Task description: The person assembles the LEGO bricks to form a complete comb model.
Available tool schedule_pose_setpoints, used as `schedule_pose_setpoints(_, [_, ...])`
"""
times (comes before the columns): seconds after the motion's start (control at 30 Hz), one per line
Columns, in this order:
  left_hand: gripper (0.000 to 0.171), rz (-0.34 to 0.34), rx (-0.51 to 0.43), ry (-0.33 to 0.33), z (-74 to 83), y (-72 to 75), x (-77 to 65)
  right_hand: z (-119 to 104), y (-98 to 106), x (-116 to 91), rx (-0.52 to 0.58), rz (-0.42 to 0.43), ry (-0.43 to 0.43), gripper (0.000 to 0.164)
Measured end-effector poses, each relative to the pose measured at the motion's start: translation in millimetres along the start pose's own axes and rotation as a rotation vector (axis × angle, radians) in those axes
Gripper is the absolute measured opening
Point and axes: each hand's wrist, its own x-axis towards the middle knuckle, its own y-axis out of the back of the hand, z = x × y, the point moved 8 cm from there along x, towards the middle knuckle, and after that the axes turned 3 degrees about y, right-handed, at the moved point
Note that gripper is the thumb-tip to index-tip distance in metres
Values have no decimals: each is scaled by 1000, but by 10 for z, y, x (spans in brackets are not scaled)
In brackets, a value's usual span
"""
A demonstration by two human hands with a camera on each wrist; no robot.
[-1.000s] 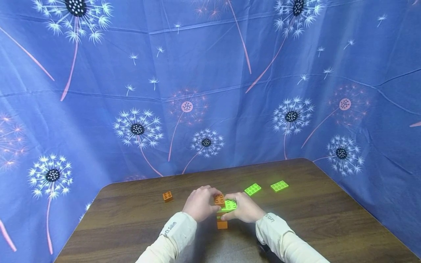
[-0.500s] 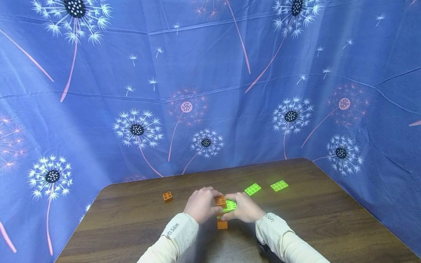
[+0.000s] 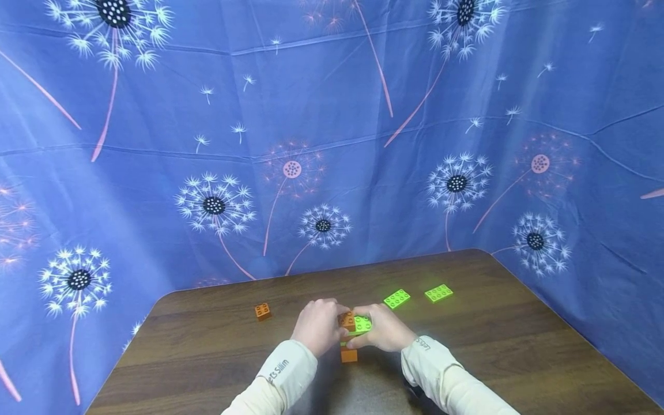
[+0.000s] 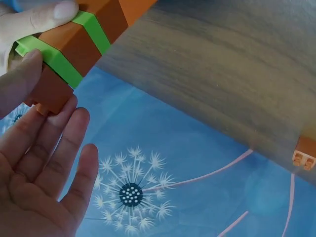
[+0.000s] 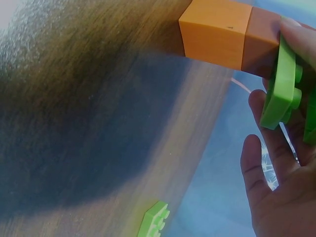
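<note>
A tower of orange toy building bricks with green plates between them stands on the table in the head view. My left hand (image 3: pixel 317 325) pinches the top orange brick (image 3: pixel 346 320) between thumb and fingers; in the left wrist view its fingertips lie against the studs of that brick (image 4: pixel 52 91). Under it is the upper green plate (image 4: pixel 54 59), jutting out to the right. From the right side my right hand (image 3: pixel 386 328) grips the tower, its thumb at the lower green plate (image 5: pixel 280 89). The bottom orange brick (image 3: pixel 349 356) shows below both hands.
Two loose green plates, one nearer (image 3: pixel 397 298) and one farther right (image 3: pixel 438 293), lie toward the back of the brown wooden table (image 3: pixel 207 351). A single orange brick (image 3: pixel 263 312) sits to the left. Behind the table hangs a blue dandelion-print cloth (image 3: pixel 363 190).
My left hand has shifted slightly right and down with the top orange brick. My right hand keeps its hold on the tower. The head view has moved a little.
</note>
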Motion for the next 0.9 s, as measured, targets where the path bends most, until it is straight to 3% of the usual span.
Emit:
schedule_pose_setpoints(0.17, [27,29,72,-52,56,-2,-23,-4,-2,12,-19,1,9,40])
schedule_pose_setpoints(0.3, [30,31,50,-40,23,-25,-29,11,-14,17,-17,-2,0,40])
schedule_pose_setpoints(0.4, [35,-10,-54,12,-50,-76,-20,27,-19,7,-8,-7,-11,40])
schedule_pose_setpoints(0.63, [41,-142,-411,169,-199,-252,-44,43,-10,-27,-2,-6,0,39])
schedule_pose_setpoints(0.9, [42,-110,-597,194,-257,-312,-100,46,-18,-8,15,-15,3,34])
